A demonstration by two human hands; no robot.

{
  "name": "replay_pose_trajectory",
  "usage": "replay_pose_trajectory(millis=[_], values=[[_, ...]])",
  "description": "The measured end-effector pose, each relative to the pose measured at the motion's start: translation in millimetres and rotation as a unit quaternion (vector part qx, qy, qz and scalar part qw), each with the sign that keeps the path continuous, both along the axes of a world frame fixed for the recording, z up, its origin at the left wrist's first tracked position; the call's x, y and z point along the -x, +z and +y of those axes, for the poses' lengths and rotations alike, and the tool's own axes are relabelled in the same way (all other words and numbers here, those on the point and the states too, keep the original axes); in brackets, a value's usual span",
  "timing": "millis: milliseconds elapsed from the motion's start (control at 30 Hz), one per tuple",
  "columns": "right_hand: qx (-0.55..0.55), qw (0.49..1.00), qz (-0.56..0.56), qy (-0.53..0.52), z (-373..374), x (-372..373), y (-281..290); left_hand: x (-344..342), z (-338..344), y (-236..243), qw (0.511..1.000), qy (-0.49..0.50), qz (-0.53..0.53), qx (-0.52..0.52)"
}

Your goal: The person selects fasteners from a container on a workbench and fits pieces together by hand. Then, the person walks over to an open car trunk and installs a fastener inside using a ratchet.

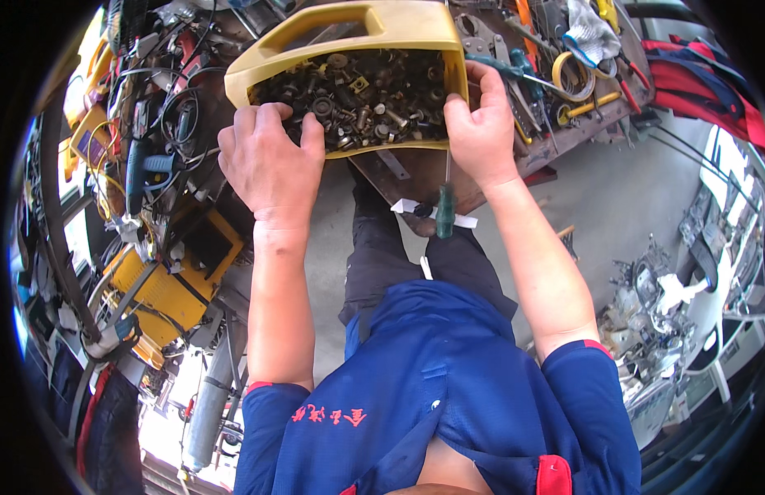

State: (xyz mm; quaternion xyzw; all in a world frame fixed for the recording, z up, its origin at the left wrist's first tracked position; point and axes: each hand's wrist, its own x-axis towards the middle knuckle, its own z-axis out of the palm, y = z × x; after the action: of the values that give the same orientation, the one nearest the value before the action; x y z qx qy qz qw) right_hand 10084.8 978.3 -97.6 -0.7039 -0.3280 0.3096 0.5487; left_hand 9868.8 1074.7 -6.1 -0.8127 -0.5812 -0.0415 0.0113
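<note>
A cut-open yellow plastic jug (424, 29) with a handle sits at the top centre, filled with dark bolts, nuts and washers (358, 99). My left hand (267, 165) grips the jug's lower left, fingers curled at its rim. My right hand (481, 132) holds its right side, thumb against the near corner. Below the jug, between my hands, a green-handled screwdriver (445, 210) lies over the bench edge beside a white strip (465, 221). A flat metal piece (393, 165) lies just under the jug's near edge.
Pliers, screwdrivers, tape rolls (574, 78) and a glove (587, 37) crowd the bench's right. Cables and power tools (155, 169) pile up at left, above a yellow machine (168, 280). A gas cylinder (213, 396) stands lower left. Metal parts (646, 305) lie at right.
</note>
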Motion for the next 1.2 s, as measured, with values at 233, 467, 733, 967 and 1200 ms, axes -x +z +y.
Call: replay_pose_trajectory(millis=[233, 467, 733, 967, 1200], values=[[0.015, 0.996, -0.084, 0.033, -0.9, -9.3, 11.6, -8.5, -20.8, -2.9, 0.999, 0.029, -0.038, -0.008], [-0.184, 0.924, -0.288, 0.172, 27.0, -1.1, 71.8, 1.0, -61.4, -13.9, 0.991, 0.008, -0.132, 0.013], [0.137, 0.874, -0.297, 0.36, 94.2, 69.0, 70.7, 19.0, -62.6, -16.0, 0.977, -0.028, -0.206, 0.046], [0.168, 0.859, -0.353, 0.33, 94.9, 85.7, 65.3, 56.8, -64.1, -31.1, 0.901, -0.035, -0.431, 0.044], [0.158, 0.882, -0.354, 0.268, 89.1, 96.3, 59.4, 62.8, -59.7, -29.1, 0.887, -0.044, -0.45, 0.096]])
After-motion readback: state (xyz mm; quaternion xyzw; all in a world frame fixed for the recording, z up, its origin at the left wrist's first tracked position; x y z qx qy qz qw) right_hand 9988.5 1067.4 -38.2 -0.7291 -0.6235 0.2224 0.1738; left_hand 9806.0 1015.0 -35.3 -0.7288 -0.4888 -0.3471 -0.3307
